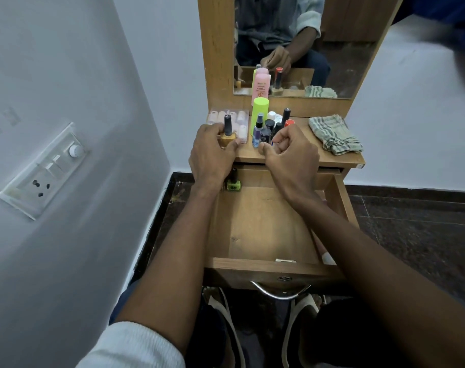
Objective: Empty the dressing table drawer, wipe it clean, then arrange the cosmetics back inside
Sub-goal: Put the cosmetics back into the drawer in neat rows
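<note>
The wooden pull-out drawer (268, 229) of the dressing table (340, 159) stood drawn out toward the person, its floor almost bare. Only a small green nail-polish bottle with a black cap (233, 181) remained, upright in the far-left corner, partly behind the left wrist. That suggested the emptying was close to finished, with wiping yet to come.

The left hand (212, 152) rested at the near-left edge of the tabletop, fingers and thumb curled round a squat yellow nail-polish bottle with a tall black cap (227, 135). It held the bottle upright, just in front of a clear plastic case of pale tubes (235, 116), probably so that it would stand with the other things rather than topple.

The right hand (292, 152) hovered over the near edge of the tabletop, its fingers loosely curled. A trace of blue showed at the fingertips, too small to say whether they pinched anything.

Beyond the right hand stood a huddle of cosmetics: a tall lime-green cylinder bottle (260, 115), a pink bottle (261, 86) behind it near the mirror (332, 62), a small blue spray bottle (257, 134) and several dark-capped jars. They were crowded together toward the far side, seemingly to leave room for more.

A folded green-checked cloth (334, 134) lay at the right of the tabletop, well apart from the bottles, likely kept ready for the wiping.
</note>
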A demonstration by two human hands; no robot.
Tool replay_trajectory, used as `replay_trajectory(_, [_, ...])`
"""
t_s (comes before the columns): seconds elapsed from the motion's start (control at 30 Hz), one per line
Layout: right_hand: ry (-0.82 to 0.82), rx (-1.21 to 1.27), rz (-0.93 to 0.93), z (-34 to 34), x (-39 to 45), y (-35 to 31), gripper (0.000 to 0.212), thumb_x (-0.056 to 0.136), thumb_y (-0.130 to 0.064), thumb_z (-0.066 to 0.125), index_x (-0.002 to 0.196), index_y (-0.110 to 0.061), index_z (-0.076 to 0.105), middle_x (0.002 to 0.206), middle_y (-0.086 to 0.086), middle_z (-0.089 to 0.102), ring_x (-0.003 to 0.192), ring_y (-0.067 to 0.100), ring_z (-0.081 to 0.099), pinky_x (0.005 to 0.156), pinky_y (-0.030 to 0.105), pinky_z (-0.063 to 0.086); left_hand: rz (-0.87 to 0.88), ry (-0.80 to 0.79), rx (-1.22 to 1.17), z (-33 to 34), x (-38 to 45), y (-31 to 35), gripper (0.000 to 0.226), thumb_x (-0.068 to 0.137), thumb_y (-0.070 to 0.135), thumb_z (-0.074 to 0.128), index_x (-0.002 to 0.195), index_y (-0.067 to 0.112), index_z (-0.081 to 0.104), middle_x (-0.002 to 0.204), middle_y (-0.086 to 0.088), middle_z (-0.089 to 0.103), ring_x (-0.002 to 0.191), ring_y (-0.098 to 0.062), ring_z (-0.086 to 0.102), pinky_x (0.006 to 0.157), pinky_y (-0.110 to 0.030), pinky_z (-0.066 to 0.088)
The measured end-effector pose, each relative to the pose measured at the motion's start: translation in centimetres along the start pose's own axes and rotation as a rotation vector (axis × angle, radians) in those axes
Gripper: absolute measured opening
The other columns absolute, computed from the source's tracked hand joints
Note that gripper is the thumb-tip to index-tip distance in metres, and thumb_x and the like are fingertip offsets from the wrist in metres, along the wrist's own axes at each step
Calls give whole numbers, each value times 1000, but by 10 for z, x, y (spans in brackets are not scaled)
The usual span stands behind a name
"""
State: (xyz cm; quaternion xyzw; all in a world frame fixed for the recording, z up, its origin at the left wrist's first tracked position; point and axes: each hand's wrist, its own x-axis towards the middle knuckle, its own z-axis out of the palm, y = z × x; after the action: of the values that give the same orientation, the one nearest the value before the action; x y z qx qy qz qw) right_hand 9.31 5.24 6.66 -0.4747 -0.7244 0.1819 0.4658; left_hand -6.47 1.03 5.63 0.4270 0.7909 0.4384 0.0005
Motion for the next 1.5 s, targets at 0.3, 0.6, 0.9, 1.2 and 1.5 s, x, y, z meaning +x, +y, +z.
replay_trajectory(0.3, [1, -159, -181, 6, 8, 2, 32, 87, -31, 83, 110, -19, 64, 76, -10, 63, 68, 9, 59, 60, 27, 41, 22, -13, -79, -3, -6, 7, 23, 87, 46, 82, 104, 31, 77, 100, 17, 75, 87, -8, 68, 78, -38, 60])
replay_trajectory(0.6, [-2, -144, -195, 12, 13, 6, 39, 88, -28, 83, 117, -14, 62, 84, -1, 70, 72, 16, 67, 63, 33, 56, 73, -25, -110, -7, -9, 9, 25, 86, 47, 83, 104, 31, 78, 100, 16, 76, 86, -7, 68, 76, -38, 60])
replay_trajectory(0.9, [12, 29, -229, 8, 8, 3, 27, 82, -21, 86, 99, -12, 67, 66, -7, 62, 57, 9, 58, 58, 31, 50, 99, -80, -123, -14, -5, 6, 28, 82, 49, 85, 102, 31, 79, 95, 15, 76, 70, -2, 62, 70, -32, 57])
replay_trajectory(1.2, [-225, 150, -202, -3, -34, 16, 26, 78, -24, 90, 91, -16, 68, 68, -7, 63, 57, 11, 58, 53, 31, 53, 140, -392, -57, -34, -14, -19, 28, 66, 43, 98, 79, 25, 79, 73, 10, 75, 66, -10, 68, 65, -35, 57])
replay_trajectory(1.5, [-511, 3, 124, 11, -38, 47, 25, 71, -11, 90, 82, -21, 70, 72, -6, 73, 65, 6, 69, 70, 40, 64, 163, -562, 347, -19, -35, -15, 26, 65, 39, 99, 77, 29, 78, 76, 15, 69, 79, -10, 64, 68, -27, 45])
